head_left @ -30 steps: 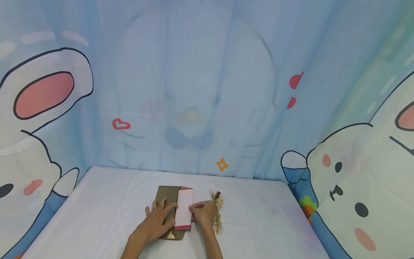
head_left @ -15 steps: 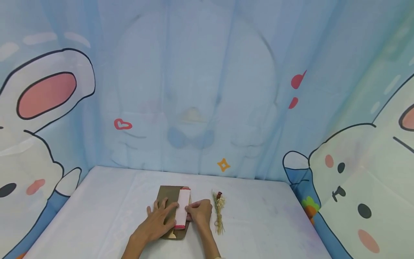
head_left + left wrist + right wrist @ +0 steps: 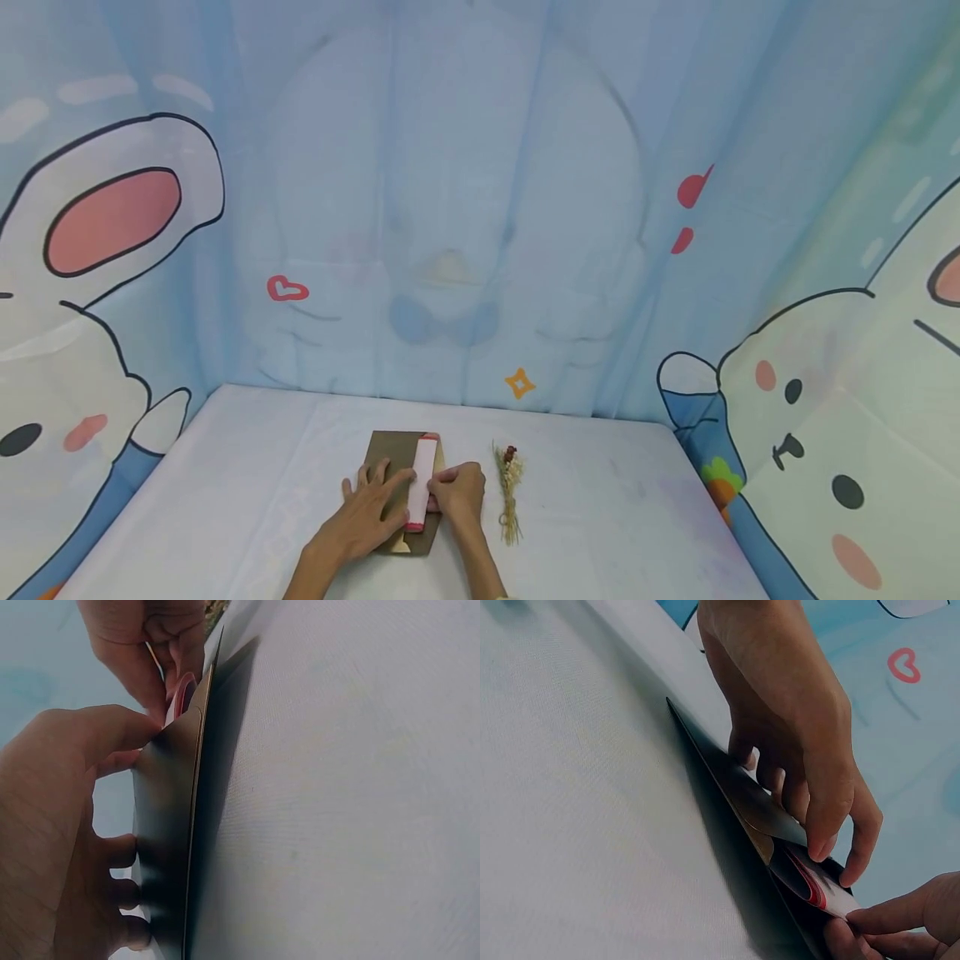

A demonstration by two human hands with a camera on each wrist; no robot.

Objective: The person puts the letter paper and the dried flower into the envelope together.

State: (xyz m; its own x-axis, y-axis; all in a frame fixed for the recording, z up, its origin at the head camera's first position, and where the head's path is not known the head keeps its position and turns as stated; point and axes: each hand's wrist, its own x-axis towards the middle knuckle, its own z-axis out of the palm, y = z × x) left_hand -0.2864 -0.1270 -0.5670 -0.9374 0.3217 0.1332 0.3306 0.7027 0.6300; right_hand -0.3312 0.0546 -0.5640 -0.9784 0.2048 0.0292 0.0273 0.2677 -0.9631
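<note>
A light blue curtain (image 3: pixel 465 167) fills the back, printed with a cartoon rabbit (image 3: pixel 810 517) at each side; a white-covered table (image 3: pixel 615 492) is set in front. Compared with a second ago, a white folded paper (image 3: pixel 420 492) has been shifted left: a narrower strip is seen, and a tan band at the envelope's right edge has been uncovered. The right hand (image 3: pixel 461 492) has been moved left with it, so a dried-flower bunch (image 3: pixel 510 487) is now fully exposed, well apart from that hand.

Container: a dark brown envelope (image 3: pixel 393 450), laid near the table's middle, tan patches on it. The paper is seen at its mouth, partly tucked in by the look of the right wrist view; how deep cannot be told. The paper is folded in layers, curved at the fold, trimmed red at both ends.

The paper's right edge is pinched between the right thumb and index finger. The envelope is pressed by the left hand (image 3: pixel 366 510), fingers spread wide, the paper's left side touched by index finger and thumb.
</note>
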